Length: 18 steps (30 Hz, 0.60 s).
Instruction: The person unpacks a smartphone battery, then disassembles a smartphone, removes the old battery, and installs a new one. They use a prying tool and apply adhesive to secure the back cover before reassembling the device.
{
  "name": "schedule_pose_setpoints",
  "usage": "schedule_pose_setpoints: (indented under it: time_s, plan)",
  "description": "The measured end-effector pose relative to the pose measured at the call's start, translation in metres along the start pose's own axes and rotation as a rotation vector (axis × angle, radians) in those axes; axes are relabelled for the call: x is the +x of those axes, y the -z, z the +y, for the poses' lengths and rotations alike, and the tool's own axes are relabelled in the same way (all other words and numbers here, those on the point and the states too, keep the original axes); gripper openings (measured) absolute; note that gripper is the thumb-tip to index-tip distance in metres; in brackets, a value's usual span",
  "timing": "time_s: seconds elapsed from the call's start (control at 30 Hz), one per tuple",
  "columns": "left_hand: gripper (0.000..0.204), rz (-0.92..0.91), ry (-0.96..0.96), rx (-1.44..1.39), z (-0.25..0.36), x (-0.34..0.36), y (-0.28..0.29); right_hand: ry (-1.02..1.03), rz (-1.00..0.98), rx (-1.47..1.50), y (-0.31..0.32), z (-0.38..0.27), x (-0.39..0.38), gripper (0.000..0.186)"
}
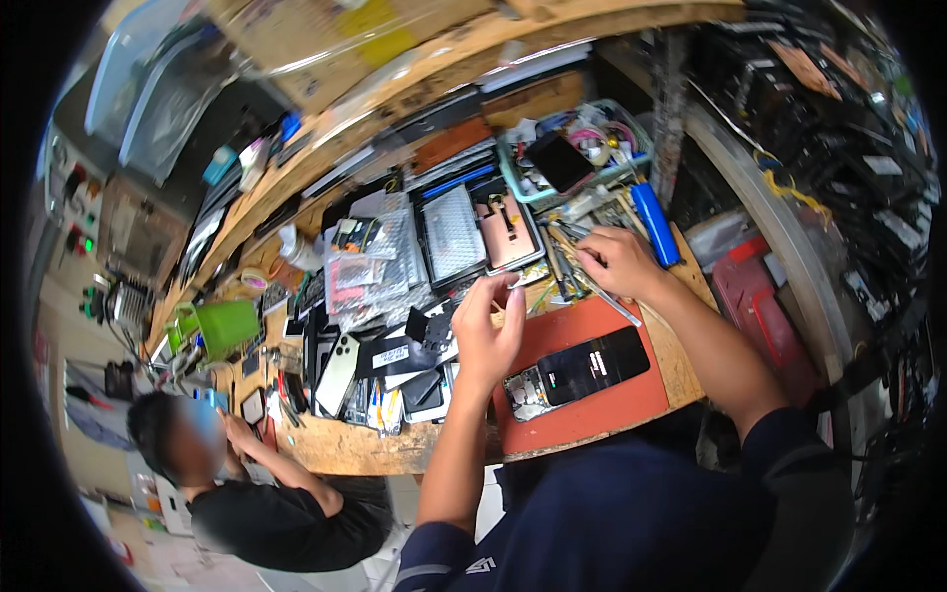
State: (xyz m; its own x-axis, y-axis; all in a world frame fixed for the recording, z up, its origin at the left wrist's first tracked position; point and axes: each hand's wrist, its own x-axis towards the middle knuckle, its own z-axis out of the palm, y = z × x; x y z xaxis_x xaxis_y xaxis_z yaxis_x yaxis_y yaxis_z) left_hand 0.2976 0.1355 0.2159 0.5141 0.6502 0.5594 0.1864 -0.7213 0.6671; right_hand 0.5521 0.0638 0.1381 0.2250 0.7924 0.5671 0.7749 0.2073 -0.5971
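Note:
My left hand (487,331) is raised at the left side of a red-brown work mat (631,397). Its thumb and fingertips are pinched together; whatever is between them is too small to make out. My right hand (623,262) is over a cluster of slim hand tools (567,271) beyond the mat, fingers curled together, their tips partly hidden among the tools. On the mat lies an opened phone (526,397) with its inner parts bare. Its dark screen (600,366), lit with small text, lies beside and partly over it.
A blue cylinder (654,225) lies right of the tools. Behind stands a pale green basket (528,189) of parts. Phones, including a white phone (338,375), and bubble-wrapped packs (370,271) crowd the left. A co-worker (286,513) sits at far left, near a green bin (225,328).

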Motion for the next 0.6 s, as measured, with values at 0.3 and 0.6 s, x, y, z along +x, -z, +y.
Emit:
schedule_pose_setpoints:
  time_s: [0.3, 0.6]
  plan:
    - [0.008, 0.110, -0.164, 0.213, -0.018, -0.005, -0.026, -0.011, -0.071, -0.188, 0.015, -0.003, 0.021, 0.011]
    - [0.011, 0.033, -0.150, 0.138, -0.009, -0.013, -0.032, 0.042, -0.111, -0.244, 0.014, 0.004, 0.019, 0.005]
